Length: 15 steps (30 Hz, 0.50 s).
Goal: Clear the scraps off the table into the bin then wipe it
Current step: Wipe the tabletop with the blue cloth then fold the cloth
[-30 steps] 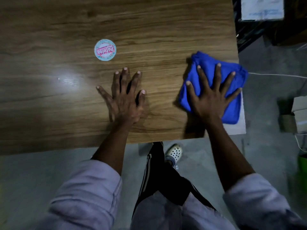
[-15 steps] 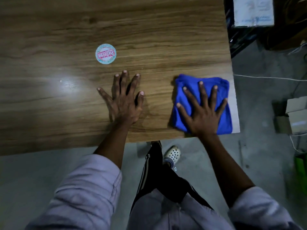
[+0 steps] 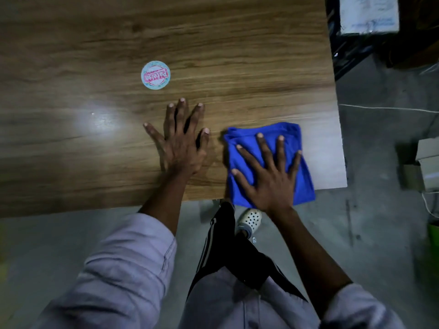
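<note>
So the right hand [image 3: 268,179], fingers spread flat, has dragged the blue cloth [image 3: 304,184] off the table [image 3: 213,43] corner toward the splayed left hand [image 3: 181,150], wiping's clearly underway

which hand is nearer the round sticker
Left. The left hand lies flat on the table just short of the sticker, not touching it. The right hand presses on the blue cloth farther off, toward the table's near right corner.
</note>
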Each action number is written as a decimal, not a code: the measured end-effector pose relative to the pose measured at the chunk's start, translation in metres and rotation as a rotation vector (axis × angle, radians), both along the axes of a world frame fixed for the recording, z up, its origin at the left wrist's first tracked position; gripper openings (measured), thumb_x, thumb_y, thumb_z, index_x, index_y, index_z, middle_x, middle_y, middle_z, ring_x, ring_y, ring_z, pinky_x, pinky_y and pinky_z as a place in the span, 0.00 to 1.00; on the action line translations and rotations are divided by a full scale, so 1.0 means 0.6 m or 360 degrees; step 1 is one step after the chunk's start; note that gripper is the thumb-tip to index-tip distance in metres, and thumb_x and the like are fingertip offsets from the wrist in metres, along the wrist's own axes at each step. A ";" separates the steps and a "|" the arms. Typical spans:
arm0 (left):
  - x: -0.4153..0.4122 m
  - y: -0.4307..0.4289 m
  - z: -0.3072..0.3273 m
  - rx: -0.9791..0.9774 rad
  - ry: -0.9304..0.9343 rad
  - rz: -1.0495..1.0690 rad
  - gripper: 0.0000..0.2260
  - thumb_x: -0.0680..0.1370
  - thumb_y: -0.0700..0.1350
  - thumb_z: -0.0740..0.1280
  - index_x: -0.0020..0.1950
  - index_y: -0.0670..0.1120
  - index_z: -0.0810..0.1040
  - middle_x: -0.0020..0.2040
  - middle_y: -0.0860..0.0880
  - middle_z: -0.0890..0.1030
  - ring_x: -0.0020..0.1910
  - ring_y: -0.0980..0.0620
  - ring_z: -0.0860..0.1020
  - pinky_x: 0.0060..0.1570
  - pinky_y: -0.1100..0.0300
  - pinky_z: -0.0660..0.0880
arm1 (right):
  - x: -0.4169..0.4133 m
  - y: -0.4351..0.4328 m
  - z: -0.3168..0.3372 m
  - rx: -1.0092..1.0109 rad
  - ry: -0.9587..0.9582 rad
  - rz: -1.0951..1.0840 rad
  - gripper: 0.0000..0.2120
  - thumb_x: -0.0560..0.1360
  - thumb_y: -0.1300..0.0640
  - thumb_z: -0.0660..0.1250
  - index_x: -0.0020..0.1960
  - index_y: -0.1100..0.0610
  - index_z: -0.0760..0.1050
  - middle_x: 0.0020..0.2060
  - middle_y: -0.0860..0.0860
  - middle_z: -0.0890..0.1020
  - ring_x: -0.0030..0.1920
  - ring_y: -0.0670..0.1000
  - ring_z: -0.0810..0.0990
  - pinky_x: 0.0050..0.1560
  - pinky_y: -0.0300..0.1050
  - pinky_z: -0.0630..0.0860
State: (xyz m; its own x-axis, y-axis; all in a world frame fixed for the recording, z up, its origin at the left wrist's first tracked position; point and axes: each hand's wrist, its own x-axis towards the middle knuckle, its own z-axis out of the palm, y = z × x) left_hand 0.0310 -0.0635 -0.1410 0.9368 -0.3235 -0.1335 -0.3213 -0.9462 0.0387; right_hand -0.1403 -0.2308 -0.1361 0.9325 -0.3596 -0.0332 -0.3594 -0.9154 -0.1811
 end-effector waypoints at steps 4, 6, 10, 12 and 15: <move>-0.001 0.002 -0.008 -0.0012 -0.0032 -0.0002 0.26 0.84 0.62 0.50 0.82 0.64 0.48 0.84 0.53 0.46 0.83 0.48 0.45 0.68 0.20 0.48 | -0.002 -0.069 -0.003 -0.0035 0.0021 -0.0290 0.30 0.80 0.27 0.54 0.80 0.32 0.60 0.84 0.44 0.55 0.84 0.59 0.48 0.76 0.75 0.46; 0.000 0.002 -0.008 -0.0014 -0.0034 -0.0001 0.26 0.84 0.62 0.49 0.82 0.64 0.48 0.84 0.53 0.46 0.83 0.48 0.45 0.68 0.21 0.48 | 0.035 -0.090 -0.005 0.0030 0.0057 -0.0464 0.30 0.80 0.26 0.51 0.81 0.31 0.55 0.84 0.44 0.51 0.84 0.60 0.45 0.75 0.77 0.45; 0.000 0.001 -0.003 -0.0003 -0.0012 0.0007 0.26 0.83 0.62 0.49 0.82 0.64 0.48 0.84 0.53 0.47 0.83 0.48 0.45 0.68 0.21 0.47 | 0.124 -0.078 -0.004 0.0120 0.0093 -0.0590 0.31 0.80 0.26 0.46 0.81 0.31 0.51 0.85 0.47 0.48 0.83 0.64 0.42 0.73 0.80 0.43; -0.001 0.001 0.002 -0.0009 0.0000 0.0007 0.27 0.83 0.62 0.49 0.82 0.63 0.48 0.84 0.53 0.46 0.83 0.48 0.45 0.69 0.21 0.47 | 0.139 -0.048 -0.003 0.0089 0.0075 -0.0461 0.31 0.80 0.27 0.47 0.81 0.32 0.53 0.85 0.48 0.50 0.83 0.64 0.44 0.73 0.80 0.43; 0.000 0.000 0.011 -0.0021 0.0018 0.0008 0.27 0.83 0.61 0.49 0.82 0.63 0.48 0.84 0.53 0.47 0.83 0.48 0.46 0.69 0.21 0.47 | 0.123 0.001 -0.001 0.0084 0.0052 -0.0210 0.30 0.81 0.28 0.50 0.81 0.32 0.57 0.84 0.47 0.53 0.83 0.64 0.45 0.74 0.79 0.43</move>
State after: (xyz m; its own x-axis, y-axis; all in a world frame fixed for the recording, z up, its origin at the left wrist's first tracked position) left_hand 0.0308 -0.0635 -0.1345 0.9368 -0.3206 -0.1400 -0.3160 -0.9472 0.0548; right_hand -0.0664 -0.2302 -0.1366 0.8754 -0.4759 -0.0849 -0.4825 -0.8494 -0.2138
